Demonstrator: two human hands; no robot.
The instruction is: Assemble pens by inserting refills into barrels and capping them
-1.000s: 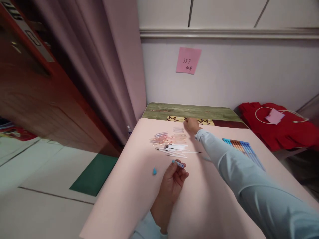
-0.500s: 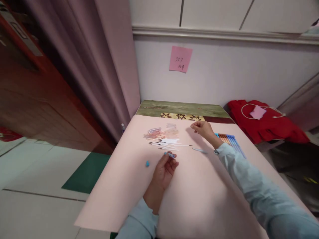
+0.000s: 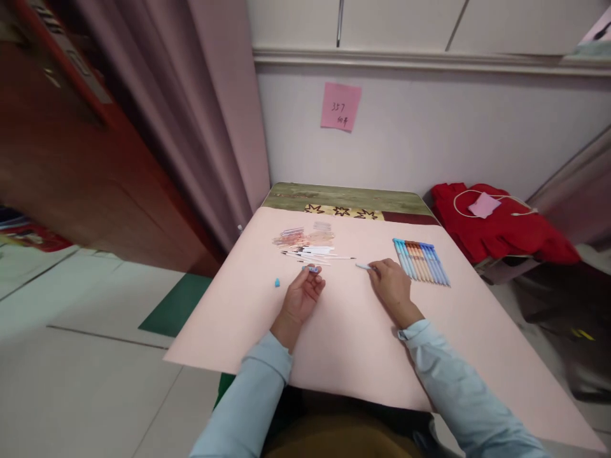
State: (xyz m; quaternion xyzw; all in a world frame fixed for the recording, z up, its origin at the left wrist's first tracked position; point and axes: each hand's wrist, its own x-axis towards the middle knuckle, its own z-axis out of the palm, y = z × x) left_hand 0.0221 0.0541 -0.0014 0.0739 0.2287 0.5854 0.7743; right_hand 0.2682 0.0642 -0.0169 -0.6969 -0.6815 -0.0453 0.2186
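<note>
My left hand (image 3: 300, 299) rests on the pink table cover (image 3: 344, 331) with its fingers curled round a small blue pen part (image 3: 312, 269). My right hand (image 3: 390, 287) lies to its right, fingertips closed on a pale blue pen barrel (image 3: 363, 266) that lies on the cover. Just beyond both hands sits a pile of white refills (image 3: 315, 254) and clear pinkish pen parts (image 3: 298, 236). A small blue cap (image 3: 277, 282) lies alone to the left of my left hand.
A row of assembled blue and orange pens (image 3: 421, 261) lies at the right. A pink sticky note (image 3: 340, 107) hangs on the wall. Red cloth (image 3: 496, 229) sits on a low surface to the right; curtain and wooden door stand at left.
My right hand has drawn back from the far parts pile to the pale blue barrel near me. The left hand has kept its blue part. The camera has pulled back.
</note>
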